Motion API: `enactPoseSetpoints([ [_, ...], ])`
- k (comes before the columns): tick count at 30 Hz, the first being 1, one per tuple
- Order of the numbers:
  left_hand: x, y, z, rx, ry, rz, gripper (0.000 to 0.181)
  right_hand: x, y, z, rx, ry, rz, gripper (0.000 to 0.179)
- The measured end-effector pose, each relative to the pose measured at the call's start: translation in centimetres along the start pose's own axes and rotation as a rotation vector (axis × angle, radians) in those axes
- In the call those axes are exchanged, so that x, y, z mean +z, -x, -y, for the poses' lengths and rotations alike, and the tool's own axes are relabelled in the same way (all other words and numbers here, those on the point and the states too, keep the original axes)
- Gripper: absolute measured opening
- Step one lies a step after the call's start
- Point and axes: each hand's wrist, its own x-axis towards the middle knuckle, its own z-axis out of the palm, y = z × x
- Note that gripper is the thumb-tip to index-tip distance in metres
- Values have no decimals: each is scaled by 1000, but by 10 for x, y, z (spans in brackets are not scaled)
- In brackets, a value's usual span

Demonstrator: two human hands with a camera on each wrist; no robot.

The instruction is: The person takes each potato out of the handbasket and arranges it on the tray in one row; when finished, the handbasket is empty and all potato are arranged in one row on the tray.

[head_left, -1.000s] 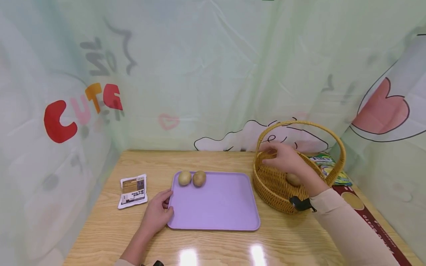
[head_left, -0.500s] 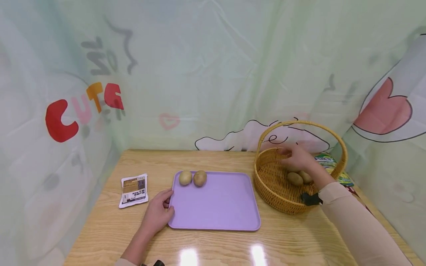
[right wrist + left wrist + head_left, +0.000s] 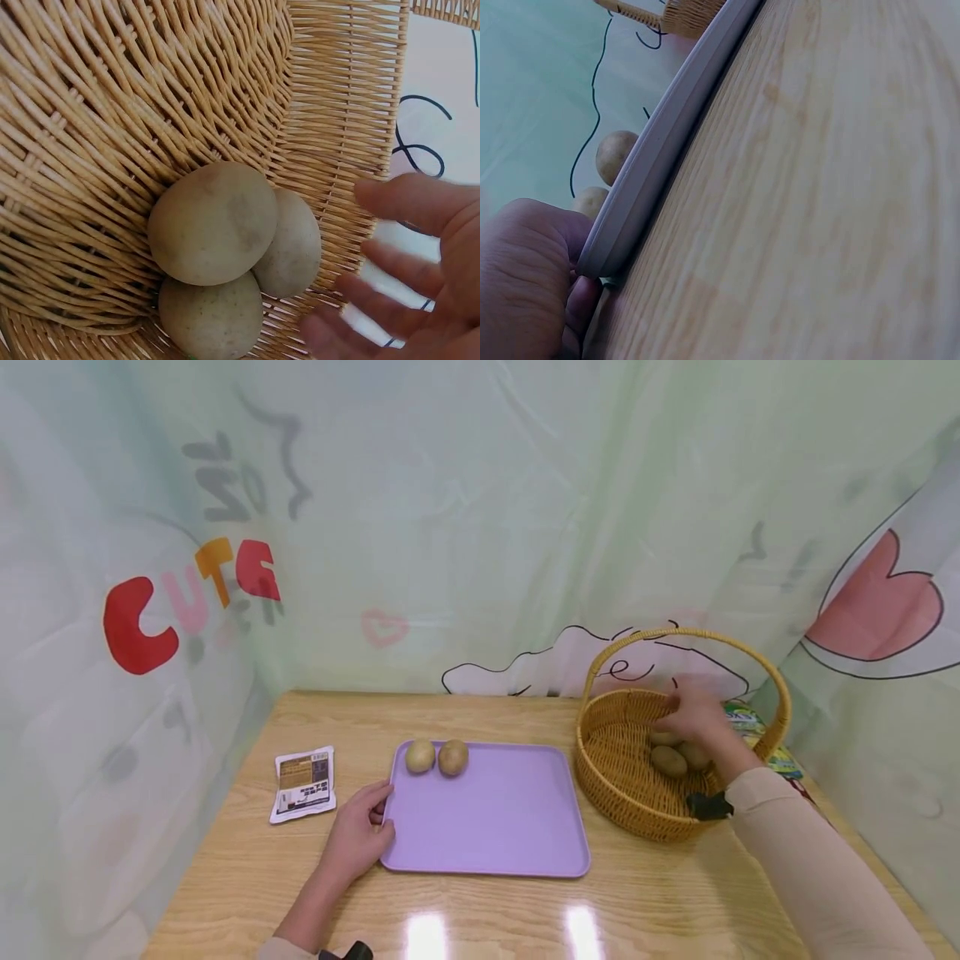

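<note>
My left hand (image 3: 362, 831) pinches the left edge of a lilac tray (image 3: 487, 835), thumb at the rim and fingers below it, as the left wrist view shows. Two potatoes (image 3: 453, 758) lie side by side in the tray's back left corner. Over the right part of a wicker basket (image 3: 622, 777), my right hand (image 3: 693, 714) reaches in past the tall handle. Three potatoes (image 3: 214, 225) are bunched against the basket wall in the right wrist view. Beside them the fingers of the right hand (image 3: 405, 277) are spread, holding nothing.
A small white-and-brown packet (image 3: 303, 783) lies on the wooden table (image 3: 495, 914) left of the tray. Green packaging (image 3: 742, 718) shows behind the basket's right side. A printed curtain (image 3: 420, 527) hangs along the table's back edge.
My right hand has moved right inside the basket, from its left part to over the potatoes, uncovering more of them. The left hand keeps its place on the tray.
</note>
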Motion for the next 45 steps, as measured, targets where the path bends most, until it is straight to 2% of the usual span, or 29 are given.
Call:
enactPoseSetpoints([
  [3, -1, -2, -2, 3, 6, -1, 52, -2, 3, -1, 55, -28, 24, 59],
  [6, -2, -3, -3, 3, 12, 2, 52, -2, 5, -2, 91, -43, 78, 50],
  [10, -1, -2, -3, 5, 16, 6, 52, 1, 2, -6, 62, -20, 128, 35],
  [14, 0, -1, -2, 6, 8, 4, 52, 6, -3, -9, -13, 2, 105, 28],
  [19, -1, -1, -1, 4, 7, 2, 52, 14, -9, -11, -93, -15, 62, 32],
  [22, 0, 0, 0, 4, 20, 1, 51, 19, -13, -13, -110, -27, 54, 36],
  [31, 1, -1, -1, 17, 16, 0, 50, 36, -22, -16, -163, 64, 77, 42],
  [41, 2, -2, 0, 28, 31, -11, 51, 32, -20, -16, -140, 72, 134, 54],
  [45, 2, -1, 1, 31, 19, -12, 51, 29, -17, -14, -137, 53, 135, 54],
])
